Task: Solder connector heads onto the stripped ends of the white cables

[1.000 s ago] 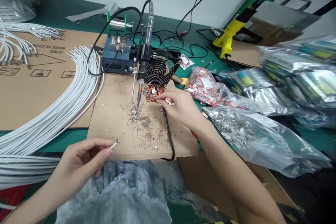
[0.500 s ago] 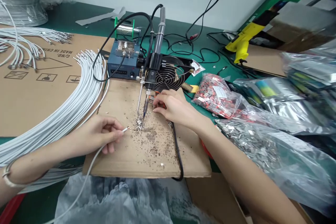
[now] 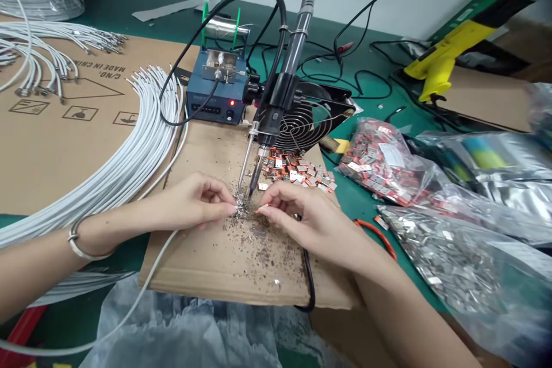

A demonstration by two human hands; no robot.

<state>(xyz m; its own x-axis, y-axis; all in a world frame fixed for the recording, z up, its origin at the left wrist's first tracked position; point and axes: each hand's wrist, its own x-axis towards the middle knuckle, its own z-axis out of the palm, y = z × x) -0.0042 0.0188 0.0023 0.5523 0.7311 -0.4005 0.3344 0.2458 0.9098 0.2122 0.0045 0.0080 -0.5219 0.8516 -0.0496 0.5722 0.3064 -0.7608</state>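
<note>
Between the thumb and fingers of my left hand [image 3: 202, 202] is a white cable [image 3: 160, 256], its stripped end close to the tip of the soldering iron [image 3: 271, 121]. The iron stands clamped, pointing down over bits of solder [image 3: 241, 207] on a cardboard sheet [image 3: 194, 276]. On the tip's other side, my right hand [image 3: 302, 215] pinches a small connector with an orange part [image 3: 260, 210]; the fingers cover most of it. Behind that hand lies a pile of metal USB connectors [image 3: 297, 172] with orange inserts.
A blue soldering station [image 3: 215, 89] with a solder spool [image 3: 222, 27] and a black fan [image 3: 306, 121] stand behind. White cables [image 3: 142, 144] lie bundled at left. Bags of red-orange connectors [image 3: 375, 155] and metal parts [image 3: 448, 259] lie at right, near a yellow glue gun [image 3: 448, 57].
My right hand has come away from the connector pile toward the iron's tip with a connector. My left hand has brought the cable end right, up to the tip. The view has shifted.
</note>
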